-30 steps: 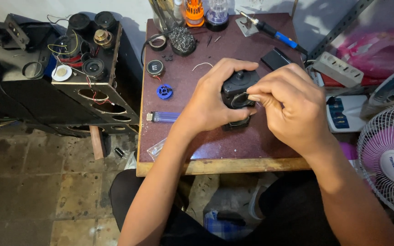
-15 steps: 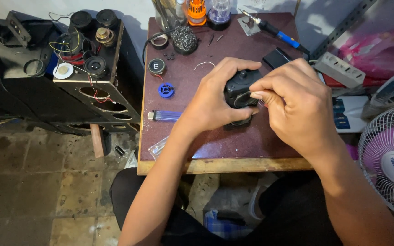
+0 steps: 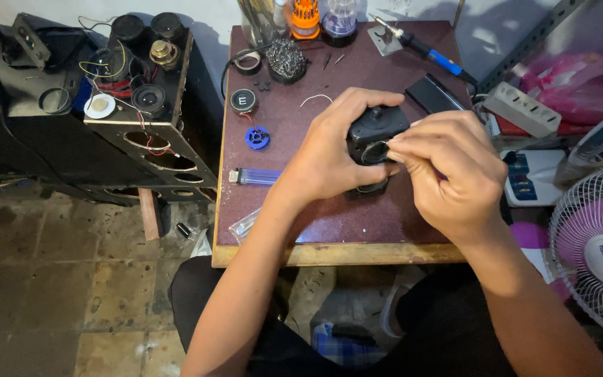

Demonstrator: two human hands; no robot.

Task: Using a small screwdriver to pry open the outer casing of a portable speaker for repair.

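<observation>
- The left hand (image 3: pixel 333 164) wrapped round a small black part (image 3: pixel 375 132), its fingers (image 3: pixel 357 101) curled over the top and far side, clamped on it.
- The part sat between the two hands, held just above the desk (image 3: pixel 329 223), its round front opening turned toward the right hand (image 3: pixel 451 171).
- The right hand's fingers (image 3: pixel 413 143) were pinched together at that opening, tips touching the part's rim; whether they gripped something tiny there could not be told.
- A dark base showed just beneath the part, under the left hand's fingers, touching the desk.
- Left of the left hand's fingers, well apart, lay a blue lighter (image 3: pixel 256 176), and beyond it a blue spool (image 3: pixel 257 137) and a round black cap (image 3: pixel 243 101).
- Beyond the fingers, toward the desk's far edge, stood a wire-wool pad (image 3: pixel 286 59), an orange jar (image 3: pixel 305 17) and a clear jar (image 3: pixel 339 17).
- A soldering iron (image 3: pixel 427 50) with a blue grip lay beyond the right hand's fingers, and a flat black box (image 3: pixel 433 94) lay just beyond them.
- A short bent wire (image 3: pixel 315 98) lay near the left hand's fingertips.
- To the right of the right hand, off the desk, were a power strip (image 3: pixel 521 108) and a fan (image 3: pixel 598 251).
- Far left of both hands, a black speaker cabinet (image 3: pixel 71 139) lay opened, with loose drivers and coloured wires on it.
</observation>
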